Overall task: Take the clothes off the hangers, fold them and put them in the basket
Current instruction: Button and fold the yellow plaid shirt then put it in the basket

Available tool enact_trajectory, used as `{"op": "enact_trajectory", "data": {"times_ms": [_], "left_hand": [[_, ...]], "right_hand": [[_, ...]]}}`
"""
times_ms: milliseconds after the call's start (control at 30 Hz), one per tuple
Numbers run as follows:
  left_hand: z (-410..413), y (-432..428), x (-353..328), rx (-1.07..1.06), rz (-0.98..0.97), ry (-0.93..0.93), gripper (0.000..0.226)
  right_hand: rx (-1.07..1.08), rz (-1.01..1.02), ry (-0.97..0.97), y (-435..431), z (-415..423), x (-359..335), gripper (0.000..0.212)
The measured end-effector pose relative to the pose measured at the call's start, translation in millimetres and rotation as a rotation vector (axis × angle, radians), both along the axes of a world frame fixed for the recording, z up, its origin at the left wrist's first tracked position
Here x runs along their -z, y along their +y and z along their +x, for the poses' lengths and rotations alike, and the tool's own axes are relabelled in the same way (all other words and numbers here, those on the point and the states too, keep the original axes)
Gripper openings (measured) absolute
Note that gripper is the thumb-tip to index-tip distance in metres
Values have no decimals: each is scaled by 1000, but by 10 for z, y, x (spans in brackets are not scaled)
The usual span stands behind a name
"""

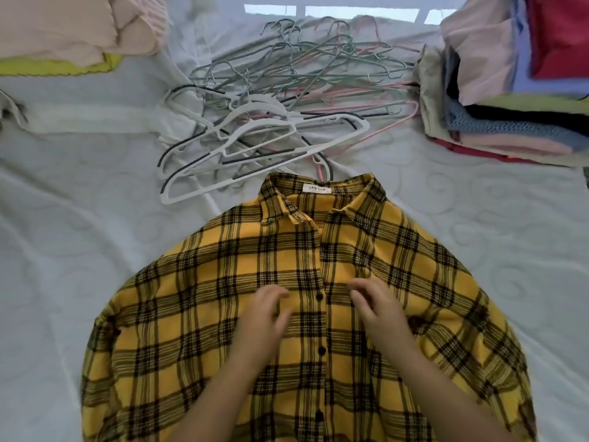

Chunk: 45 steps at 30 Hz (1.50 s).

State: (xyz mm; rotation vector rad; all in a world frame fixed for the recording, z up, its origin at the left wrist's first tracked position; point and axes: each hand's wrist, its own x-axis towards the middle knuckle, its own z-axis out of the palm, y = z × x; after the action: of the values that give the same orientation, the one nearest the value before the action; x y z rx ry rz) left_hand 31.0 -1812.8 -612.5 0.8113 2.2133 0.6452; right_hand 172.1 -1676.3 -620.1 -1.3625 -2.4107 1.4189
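yellow plaid shirt [306, 314] flat, front up, seemingly buttoned, hangers [274, 113] piled beyond

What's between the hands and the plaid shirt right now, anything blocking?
Nothing visible. The left hand and right hand are directly over the yellow plaid shirt, flanking its button placket. The hanger pile lies beyond the collar. No basket in view.

Shirt [306, 314] is matt woven plaid cloth, soft-looking w/ small glossy dark buttons; bed cover [79, 250] is smooth white quilted fabric w/ slight sheen; hangers [271, 106] are matt white plastic w/ dark grip strips, plus thin coated wire ones; folded stack [510, 122] incl. open-knit cloth.
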Motion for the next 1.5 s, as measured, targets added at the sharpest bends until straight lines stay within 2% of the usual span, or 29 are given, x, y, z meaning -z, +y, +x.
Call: {"op": "enact_trajectory", "data": {"times_ms": [133, 300, 533, 667, 733, 800, 900, 1000, 1200, 1500], "left_hand": [[109, 453, 180, -72, -19, -80, 31], [-13, 816, 323, -158, -61, 29, 28], [-166, 1181, 459, -198, -202, 148, 29], [-195, 1230, 450, -182, -244, 164, 21], [-235, 1230, 430, -244, -223, 103, 13], [-263, 1182, 396, -397, -127, -76, 4], [-265, 1076, 320, -627, 57, -407, 8], [-268, 1027, 232, -693, 111, -619, 10], [-348, 985, 277, -694, 108, -724, 11], [-530, 1016, 338, -450, 62, -753, 8]], "right_hand": [[-19, 21, -1, 150, -376, 143, 30], [52, -31, -66, 433, -642, 340, 32], [219, -257, -69, 534, -821, 515, 16], [276, -276, -126, 546, -871, 527, 7], [295, -291, -127, 546, -887, 500, 7], [314, -318, -106, 533, -879, 448, 7], [317, -339, -52, 499, -865, 347, 8], [270, -311, -28, 444, -892, 280, 8], [272, -319, -27, 390, -984, 285, 8], [277, -484, 30, 443, -932, 253, 10]]}}
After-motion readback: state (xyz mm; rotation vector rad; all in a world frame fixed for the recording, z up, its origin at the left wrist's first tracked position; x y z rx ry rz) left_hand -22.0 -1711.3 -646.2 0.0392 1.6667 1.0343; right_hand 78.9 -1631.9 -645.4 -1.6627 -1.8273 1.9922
